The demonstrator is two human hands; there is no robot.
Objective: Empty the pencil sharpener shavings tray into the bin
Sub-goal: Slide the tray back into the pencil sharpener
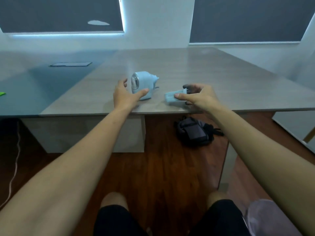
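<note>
Bin (265, 217) cut off by bottom edge.

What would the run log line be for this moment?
left hand open beside sharpener | right hand holding shavings tray, out of sharpener, over table | bin by right leg | not yet emptied

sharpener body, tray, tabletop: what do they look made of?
Sharpener: likely moulded plastic, pale blue, glossy, with rounded seamless edges. Tray in the right hand: looks like translucent bluish plastic, though blurred. Tabletop: wood-grain surface, probably laminate, with a smooth, soft sheen.
</note>
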